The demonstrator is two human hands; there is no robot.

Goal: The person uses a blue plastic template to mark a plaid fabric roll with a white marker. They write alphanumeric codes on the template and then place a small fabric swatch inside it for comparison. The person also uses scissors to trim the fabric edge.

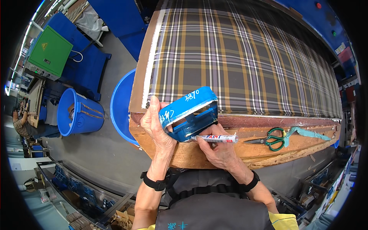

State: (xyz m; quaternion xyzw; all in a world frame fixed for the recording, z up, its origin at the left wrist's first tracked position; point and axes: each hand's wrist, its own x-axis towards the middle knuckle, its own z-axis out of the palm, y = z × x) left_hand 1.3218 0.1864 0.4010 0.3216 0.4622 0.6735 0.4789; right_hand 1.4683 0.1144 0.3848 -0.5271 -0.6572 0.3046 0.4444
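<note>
A blue metal cutting die [191,99], band-shaped with crossbars inside and white handwriting on its outer wall, is tilted above the near edge of the table. My left hand [156,124] grips its left end, with the thumb up along the side. In my right hand [220,149] is a white paint marker [226,138], pinched between thumb and fingers. The marker's tip points left and meets the die's lower edge, or is very close to it. My right fingertips behind the die are partly hidden.
Plaid fabric [230,57] covers the table beyond my hands. Green-handled scissors [274,139] with a teal cloth strip [306,132] lie on the worn wooden edge [245,155]. Blue bins [86,119] stand left, near a green control box [49,53]. Another person [28,124] is far left.
</note>
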